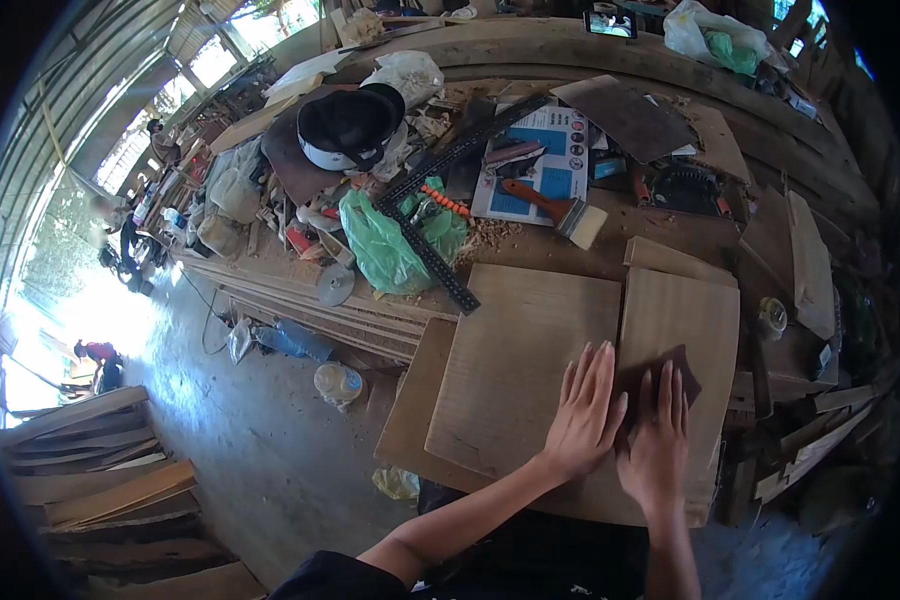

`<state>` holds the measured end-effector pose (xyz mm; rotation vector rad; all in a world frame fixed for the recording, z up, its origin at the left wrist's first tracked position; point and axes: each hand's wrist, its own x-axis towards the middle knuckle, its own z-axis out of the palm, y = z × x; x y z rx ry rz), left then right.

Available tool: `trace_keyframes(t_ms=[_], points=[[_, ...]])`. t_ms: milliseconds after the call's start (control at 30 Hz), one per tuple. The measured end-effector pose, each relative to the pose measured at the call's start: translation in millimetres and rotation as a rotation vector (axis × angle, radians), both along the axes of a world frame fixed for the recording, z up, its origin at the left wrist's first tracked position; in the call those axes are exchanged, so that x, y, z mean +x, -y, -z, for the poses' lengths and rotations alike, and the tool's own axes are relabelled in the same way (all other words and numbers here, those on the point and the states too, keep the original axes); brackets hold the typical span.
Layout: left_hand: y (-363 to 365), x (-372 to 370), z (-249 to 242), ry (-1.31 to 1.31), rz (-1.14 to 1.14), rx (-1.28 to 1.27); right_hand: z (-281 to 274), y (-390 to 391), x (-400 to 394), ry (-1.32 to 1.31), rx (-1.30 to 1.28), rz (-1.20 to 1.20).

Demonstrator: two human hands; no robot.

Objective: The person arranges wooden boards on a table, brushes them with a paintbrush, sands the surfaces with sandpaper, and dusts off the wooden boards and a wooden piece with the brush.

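Observation:
Two pale wooden boards lie side by side at the front of the bench: a wide left board (525, 360) and a narrower right board (678, 310). My left hand (582, 420) rests flat near the right edge of the left board, fingers stretched out. On the right board my right hand (655, 450) lies flat, fingers extended over a dark brown piece of sandpaper (685, 375). The sandpaper sticks out beyond the fingertips and is partly hidden under the hand. Beneath the left board, another thin board (410, 405) shows at its left side.
Behind the boards lie a paintbrush (560, 212), a black framing square (425, 250), a green plastic bag (370, 245) and a printed sheet (560, 130). A black-and-white cap (345, 130) sits farther back. A tape roll (772, 316) is at right. Stacked planks (120, 500) stand lower left.

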<state>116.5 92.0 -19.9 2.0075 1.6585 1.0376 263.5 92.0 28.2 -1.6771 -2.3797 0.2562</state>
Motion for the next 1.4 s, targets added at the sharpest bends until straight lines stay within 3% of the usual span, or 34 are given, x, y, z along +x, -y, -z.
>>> trace_keyframes(t_ms=[133,367,600,800,1000,1100,1400], points=[[1,2,3,-0.086,0.040,-0.009,7,-7,-1,-0.017,0.061,0.009],[4,1,-12,-0.204,0.081,-0.118,29,-93,-9,0.020,0.279,0.087],[2,4,-7,-0.368,0.062,-0.158,21,-53,4,0.033,0.204,0.119],[2,2,-2,-0.358,0.061,-0.100,12,-27,13,0.044,0.127,0.174],[3,5,-9,-0.261,0.046,-0.076,20,-110,-5,0.074,0.310,0.264],[2,5,-3,-0.268,0.031,-0.032,18,-122,-6,0.022,0.270,0.265],[1,6,3,-0.221,0.020,-0.017,22,-1,24,-0.018,0.175,0.140]])
